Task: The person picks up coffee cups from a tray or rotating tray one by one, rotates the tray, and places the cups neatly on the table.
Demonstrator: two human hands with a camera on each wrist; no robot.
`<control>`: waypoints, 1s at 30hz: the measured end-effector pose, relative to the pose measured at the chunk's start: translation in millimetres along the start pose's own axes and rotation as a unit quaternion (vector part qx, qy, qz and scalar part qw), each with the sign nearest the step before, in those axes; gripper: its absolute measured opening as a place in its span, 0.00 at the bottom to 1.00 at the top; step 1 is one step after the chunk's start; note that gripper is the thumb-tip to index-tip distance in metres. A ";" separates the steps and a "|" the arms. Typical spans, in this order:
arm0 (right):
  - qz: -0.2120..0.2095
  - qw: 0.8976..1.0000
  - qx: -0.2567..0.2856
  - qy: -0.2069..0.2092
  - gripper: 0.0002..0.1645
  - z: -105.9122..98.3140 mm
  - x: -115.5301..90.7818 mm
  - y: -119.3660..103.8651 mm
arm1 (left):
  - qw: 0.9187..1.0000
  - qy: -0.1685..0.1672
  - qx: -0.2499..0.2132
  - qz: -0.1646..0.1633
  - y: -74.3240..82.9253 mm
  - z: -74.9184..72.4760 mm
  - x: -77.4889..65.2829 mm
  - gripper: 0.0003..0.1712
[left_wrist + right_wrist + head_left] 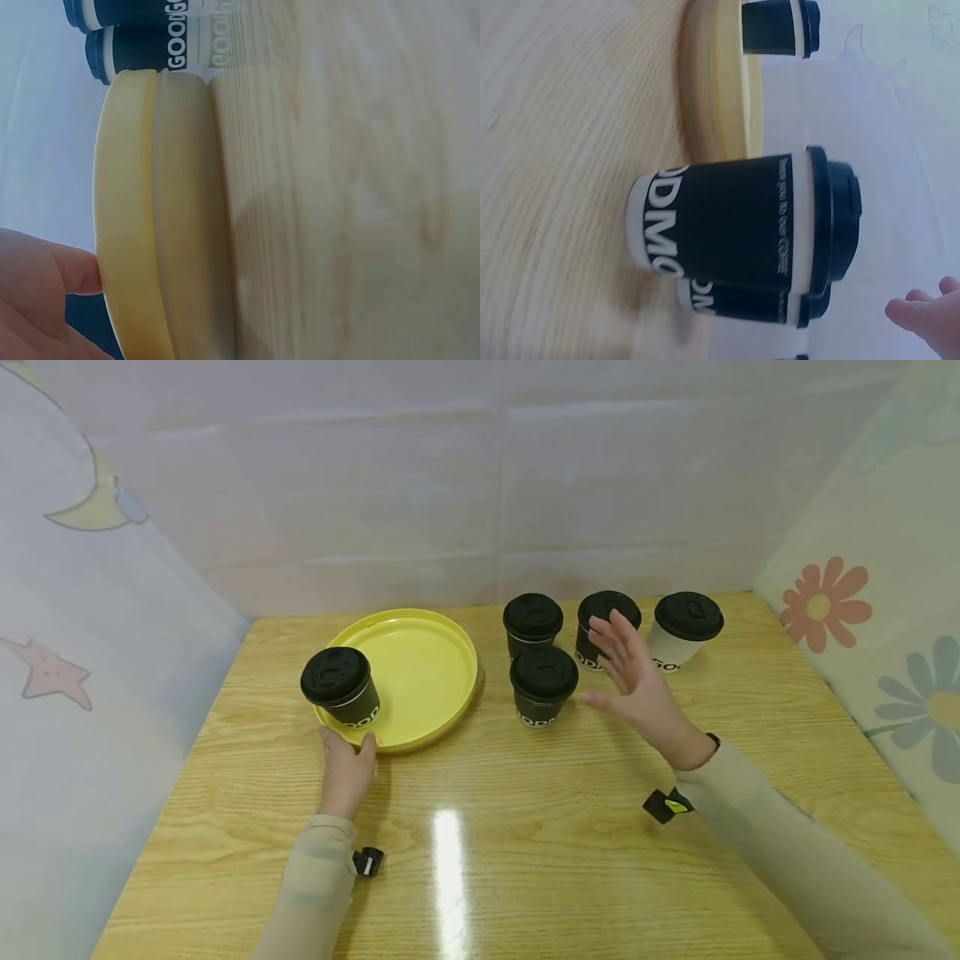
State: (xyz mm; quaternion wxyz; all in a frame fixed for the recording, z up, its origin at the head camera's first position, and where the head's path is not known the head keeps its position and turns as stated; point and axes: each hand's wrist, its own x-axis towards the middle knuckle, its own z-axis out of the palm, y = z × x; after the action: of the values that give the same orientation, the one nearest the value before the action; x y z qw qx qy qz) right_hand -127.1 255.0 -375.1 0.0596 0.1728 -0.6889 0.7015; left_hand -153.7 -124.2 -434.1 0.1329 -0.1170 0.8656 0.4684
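Note:
At the near left of the yellow tray (427, 693) my left hand (348, 772) is at the rim, thumb and fingers apart on either side of a black lidded paper cup (356, 703). That cup stands upright over the tray's left side. In the left wrist view the thumb (79, 270) meets the tray's rim. My right hand (633, 689) is raised with its fingers spread, just right of another black cup (538, 708). In the right wrist view its fingertips (907, 309) are apart from that cup's lid (832, 221).
Behind the near cup stand two more black cups, one at the back (531, 625) and one partly hidden by my right hand (588, 643). A white cup with a black lid (675, 643) is farther right. Cloth hangs behind the wooden table (510, 843) and at both sides.

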 end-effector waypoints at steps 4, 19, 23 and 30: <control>-0.017 1.000 0.015 -0.017 0.62 10.7 5.2 -2.9 | 1.000 0.004 -0.007 0.002 0.3 0.9 -0.6 0.51; -0.052 0.996 0.032 -0.068 0.61 37.7 14.9 1.0 | 0.997 0.037 -0.053 0.029 -0.9 2.4 1.4 0.50; -0.044 0.996 0.029 -0.076 0.64 45.7 17.2 2.6 | 0.996 0.047 -0.056 0.041 -1.4 -0.5 4.2 0.49; -0.018 0.996 0.028 -0.083 0.70 59.2 21.7 9.5 | 0.998 0.040 -0.038 0.043 -3.9 -4.0 8.9 0.49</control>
State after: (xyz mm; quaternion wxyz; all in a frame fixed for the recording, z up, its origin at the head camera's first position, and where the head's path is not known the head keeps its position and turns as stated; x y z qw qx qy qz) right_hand -140.9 192.8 -377.6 0.0103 0.2443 -0.6683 0.7025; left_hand -161.3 -130.3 -438.1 0.0728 -0.1032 0.8559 0.5015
